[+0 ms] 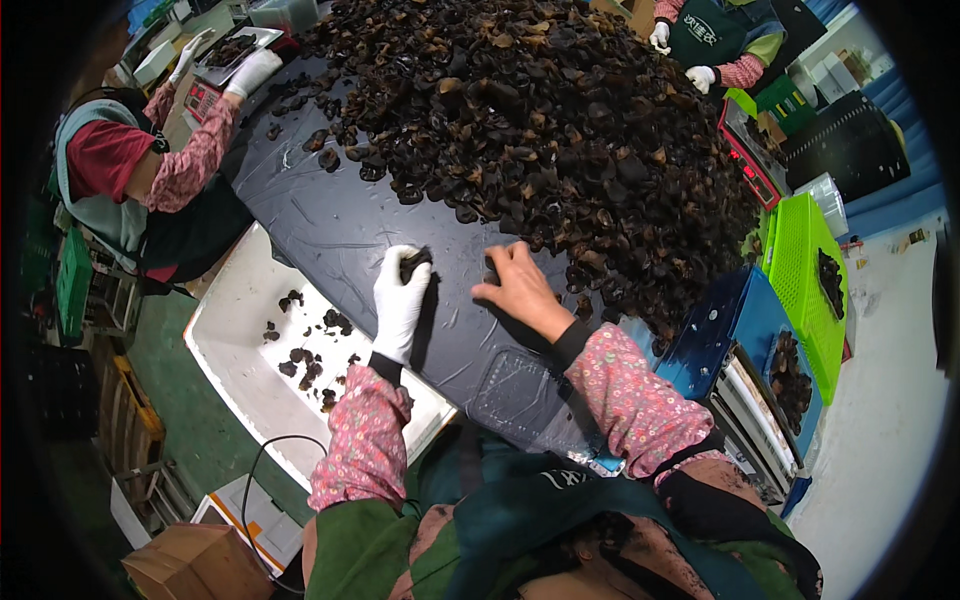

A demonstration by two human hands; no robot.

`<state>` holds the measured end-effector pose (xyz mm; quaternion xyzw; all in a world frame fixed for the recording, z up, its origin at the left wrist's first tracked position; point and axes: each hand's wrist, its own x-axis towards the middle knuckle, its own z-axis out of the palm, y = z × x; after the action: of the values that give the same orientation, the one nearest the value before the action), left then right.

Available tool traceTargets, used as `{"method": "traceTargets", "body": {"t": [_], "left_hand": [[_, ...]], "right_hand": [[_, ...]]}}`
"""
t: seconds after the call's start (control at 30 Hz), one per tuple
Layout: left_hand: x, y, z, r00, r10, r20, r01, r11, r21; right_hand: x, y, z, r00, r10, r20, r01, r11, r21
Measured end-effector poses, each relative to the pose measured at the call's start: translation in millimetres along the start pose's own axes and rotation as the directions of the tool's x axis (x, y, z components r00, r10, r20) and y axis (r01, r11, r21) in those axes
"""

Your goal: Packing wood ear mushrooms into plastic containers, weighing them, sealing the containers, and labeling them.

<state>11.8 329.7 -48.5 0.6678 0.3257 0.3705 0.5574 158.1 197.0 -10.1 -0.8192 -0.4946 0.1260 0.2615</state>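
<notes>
Gloved left hand (399, 305) pinches a dark mushroom piece (415, 263) on the black sheet (330, 230); bare right hand (517, 287), fingers curled over another piece, lies at 3 o'clock. Loose grip may drop pieces short of the white tray (235, 375) at 8 o'clock.

Heaped on the far and right part of the dark plastic-covered table (340, 230): a large pile of dried black wood-ear mushrooms (540, 110). On the near bare stretch of that table, side by side: the white-gloved left hand (398, 300), closed around a dark mushroom piece (414, 263), and the bare right hand (520, 285), resting flat just before the pile's edge. Left of and below the table: a white rectangular tub (240, 390) with scattered mushroom bits in it. Right of the table: a bright green slatted plastic crate (800, 250), behind a blue box (720, 320).
</notes>
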Motion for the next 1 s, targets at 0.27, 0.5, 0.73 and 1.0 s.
{"method": "traceTargets", "body": {"t": [0.27,0.5,0.73,1.0], "left_hand": [[-38.0,35.1,-23.3,0.948,-0.307,0.087,0.319,0.9,-0.298],[-86.6,73.0,29.9,0.893,-0.405,0.195,0.448,0.838,-0.312],[-119.8,43.0,42.2,0.937,-0.268,0.224,0.32,0.915,-0.245],[-165.0,61.7,66.4,0.888,0.201,0.414,-0.289,0.943,0.162]], "right_hand": [[20.2,29.7,-0.5,1.0,0.024,-0.012,-0.024,0.999,0.033],[6.8,40.3,13.8,0.976,-0.046,-0.213,0.081,0.984,0.159],[-68.2,-2.5,-53.4,0.994,0.038,-0.105,0.016,0.884,0.467],[-190.5,11.1,-39.5,0.984,0.143,0.106,-0.173,0.906,0.385]]}}
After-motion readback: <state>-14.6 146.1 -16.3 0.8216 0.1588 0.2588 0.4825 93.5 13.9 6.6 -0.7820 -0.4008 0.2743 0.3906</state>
